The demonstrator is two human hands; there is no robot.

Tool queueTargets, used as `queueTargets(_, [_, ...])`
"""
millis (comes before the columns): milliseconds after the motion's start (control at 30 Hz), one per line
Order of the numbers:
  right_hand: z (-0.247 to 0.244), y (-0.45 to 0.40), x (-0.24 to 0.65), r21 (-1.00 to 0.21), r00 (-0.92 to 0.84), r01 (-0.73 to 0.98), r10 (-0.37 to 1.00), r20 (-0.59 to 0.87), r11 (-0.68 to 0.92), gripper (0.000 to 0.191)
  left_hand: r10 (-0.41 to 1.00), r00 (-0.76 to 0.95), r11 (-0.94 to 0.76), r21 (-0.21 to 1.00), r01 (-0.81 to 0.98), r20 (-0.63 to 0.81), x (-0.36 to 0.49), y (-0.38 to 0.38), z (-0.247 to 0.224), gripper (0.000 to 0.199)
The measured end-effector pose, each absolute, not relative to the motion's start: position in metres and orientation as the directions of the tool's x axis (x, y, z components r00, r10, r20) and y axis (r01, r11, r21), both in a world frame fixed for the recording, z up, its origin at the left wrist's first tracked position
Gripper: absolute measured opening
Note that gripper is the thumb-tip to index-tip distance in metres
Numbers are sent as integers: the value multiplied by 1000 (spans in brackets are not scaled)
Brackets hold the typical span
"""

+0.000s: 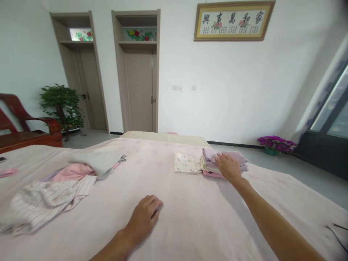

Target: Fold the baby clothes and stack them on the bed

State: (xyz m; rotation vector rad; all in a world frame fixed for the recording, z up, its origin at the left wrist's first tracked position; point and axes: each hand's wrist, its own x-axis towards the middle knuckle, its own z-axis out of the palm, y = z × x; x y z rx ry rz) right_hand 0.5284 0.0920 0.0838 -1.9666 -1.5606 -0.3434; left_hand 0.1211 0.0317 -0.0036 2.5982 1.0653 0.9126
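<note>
My right hand (228, 166) lies with its fingers spread on top of a stack of folded clothes (210, 157), lilac on top with cream and pink layers below. Touching the left side of the stack is a folded white cloth with a small print (186, 164). My left hand (145, 214) rests on the pale pink bedspread (185, 217), its fingers curled together; whether anything is inside them is hidden. Farther left is a loose heap: a grey garment (99, 161), a pink one (73, 172) and a striped one (51, 199).
A small pink item (8, 173) and a dark object (2, 159) are at the far left. Thin dark cords or straps (337, 235) lie at the right edge. Beyond the bedspread are a wooden bench (32, 139), a green plant (61, 107) and purple flowers (276, 143).
</note>
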Motion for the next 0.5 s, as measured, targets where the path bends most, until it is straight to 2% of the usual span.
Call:
queueTargets(100, [59,60,490,-256,100,964,801,590,68,42,723,513,-690,436,578,463,120,32,-7,25])
queueTargets(167, [33,31,461,-280,-5,944,859,511,172,44,756,462,-653,491,576,464,118,34,-10,25])
queueTargets(300, [-14,-24,420,-331,-126,913,937,325,237,46,860,257,-496,606,621,441,97,47,-10,22])
queueTargets(400, [-30,-47,410,-276,-146,932,942,302,233,48,891,91,-336,512,791,444,57,63,1,24])
queueTargets(500, [-33,-53,408,-194,-138,959,936,323,208,51,880,-31,-207,443,872,473,-2,76,19,27])
